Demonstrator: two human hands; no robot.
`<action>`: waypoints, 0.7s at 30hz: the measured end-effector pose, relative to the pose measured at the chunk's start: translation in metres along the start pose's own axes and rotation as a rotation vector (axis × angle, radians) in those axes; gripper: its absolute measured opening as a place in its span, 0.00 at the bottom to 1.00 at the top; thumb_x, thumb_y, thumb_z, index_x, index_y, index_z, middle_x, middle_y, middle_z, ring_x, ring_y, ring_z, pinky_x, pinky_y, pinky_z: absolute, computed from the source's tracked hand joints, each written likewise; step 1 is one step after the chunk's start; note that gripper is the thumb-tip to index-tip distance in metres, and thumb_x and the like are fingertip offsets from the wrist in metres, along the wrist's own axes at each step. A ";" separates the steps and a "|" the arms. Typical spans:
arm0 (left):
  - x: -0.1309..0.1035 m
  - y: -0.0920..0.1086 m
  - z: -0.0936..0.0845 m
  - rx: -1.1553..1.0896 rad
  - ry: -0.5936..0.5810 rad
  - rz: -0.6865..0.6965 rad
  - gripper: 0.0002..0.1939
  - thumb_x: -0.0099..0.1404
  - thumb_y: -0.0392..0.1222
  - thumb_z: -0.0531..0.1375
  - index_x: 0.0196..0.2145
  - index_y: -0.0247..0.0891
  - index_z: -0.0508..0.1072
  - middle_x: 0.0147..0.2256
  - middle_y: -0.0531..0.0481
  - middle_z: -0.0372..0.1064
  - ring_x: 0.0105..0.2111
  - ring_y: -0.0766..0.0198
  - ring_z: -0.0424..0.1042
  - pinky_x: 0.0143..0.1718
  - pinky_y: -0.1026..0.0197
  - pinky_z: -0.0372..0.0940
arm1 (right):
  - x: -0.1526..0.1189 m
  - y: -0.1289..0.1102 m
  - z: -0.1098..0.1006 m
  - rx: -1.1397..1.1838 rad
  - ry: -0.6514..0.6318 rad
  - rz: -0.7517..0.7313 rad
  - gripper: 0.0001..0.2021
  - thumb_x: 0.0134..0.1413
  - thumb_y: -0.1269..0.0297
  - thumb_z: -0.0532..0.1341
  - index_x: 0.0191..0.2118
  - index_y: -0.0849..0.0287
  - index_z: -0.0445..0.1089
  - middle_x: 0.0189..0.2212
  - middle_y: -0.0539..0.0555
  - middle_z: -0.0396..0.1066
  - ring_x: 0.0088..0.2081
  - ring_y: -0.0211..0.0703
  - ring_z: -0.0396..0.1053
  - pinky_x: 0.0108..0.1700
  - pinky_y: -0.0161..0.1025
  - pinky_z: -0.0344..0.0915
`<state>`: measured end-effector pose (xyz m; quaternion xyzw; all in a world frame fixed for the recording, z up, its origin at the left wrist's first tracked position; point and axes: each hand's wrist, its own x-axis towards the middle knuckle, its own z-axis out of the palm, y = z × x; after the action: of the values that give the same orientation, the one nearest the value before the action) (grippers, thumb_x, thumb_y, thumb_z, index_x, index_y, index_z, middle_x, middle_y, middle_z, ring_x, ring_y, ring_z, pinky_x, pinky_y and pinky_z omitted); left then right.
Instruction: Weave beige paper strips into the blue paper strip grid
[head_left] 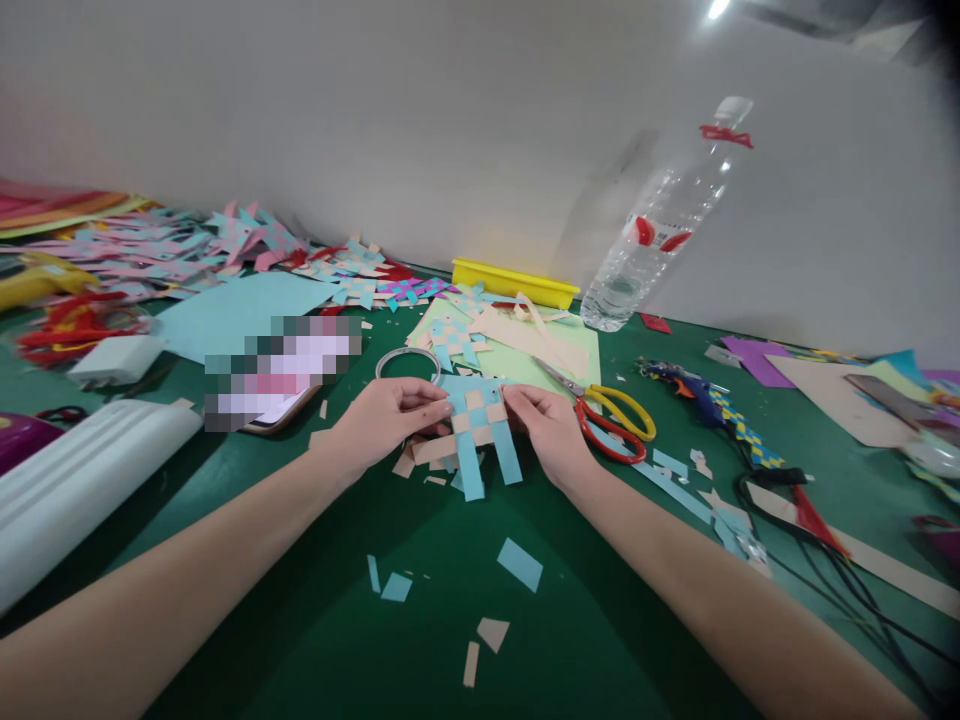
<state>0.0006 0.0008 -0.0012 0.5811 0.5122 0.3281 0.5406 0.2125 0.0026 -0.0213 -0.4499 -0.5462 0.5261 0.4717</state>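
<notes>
A small woven square of light blue and beige paper strips point(477, 425) lies on the green table point(585, 640), loose strip ends hanging toward me. My left hand point(386, 415) pinches its left edge. My right hand point(546, 425) pinches its right edge. A roll of clear tape point(407, 361) sits just behind my left hand. Scissors with red and yellow handles point(611, 418) lie directly right of my right hand.
A clear plastic bottle point(660, 230) and a yellow tray point(514, 281) stand at the back by the wall. Finished paper weaves pile at the far left point(187, 245). A phone point(281, 375), a white ribbed object point(75, 480), a glue gun point(694, 385) and black cables point(825, 560) surround me. Paper scraps point(520, 563) lie near.
</notes>
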 end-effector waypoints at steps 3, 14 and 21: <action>0.000 0.001 0.000 -0.011 -0.008 -0.011 0.14 0.57 0.51 0.64 0.37 0.40 0.75 0.30 0.51 0.77 0.30 0.63 0.76 0.32 0.65 0.70 | 0.000 0.000 0.001 0.037 -0.043 0.043 0.15 0.50 0.51 0.62 0.37 0.57 0.76 0.28 0.51 0.75 0.31 0.43 0.72 0.38 0.41 0.69; -0.001 0.008 -0.001 0.371 -0.027 0.168 0.17 0.56 0.54 0.63 0.38 0.41 0.76 0.34 0.50 0.77 0.33 0.59 0.75 0.34 0.61 0.69 | -0.005 -0.006 0.004 -0.185 -0.149 -0.025 0.13 0.53 0.55 0.60 0.33 0.59 0.75 0.26 0.51 0.75 0.27 0.38 0.71 0.32 0.35 0.68; -0.001 0.006 0.000 0.296 -0.074 0.146 0.14 0.57 0.52 0.63 0.37 0.41 0.76 0.34 0.51 0.77 0.34 0.60 0.75 0.37 0.60 0.69 | -0.011 -0.011 0.007 -0.246 -0.135 -0.062 0.12 0.53 0.56 0.61 0.39 0.58 0.73 0.24 0.50 0.76 0.28 0.39 0.74 0.34 0.37 0.70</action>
<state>0.0021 0.0007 0.0042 0.7017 0.4912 0.2659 0.4423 0.2078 -0.0099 -0.0111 -0.4510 -0.6506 0.4693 0.3912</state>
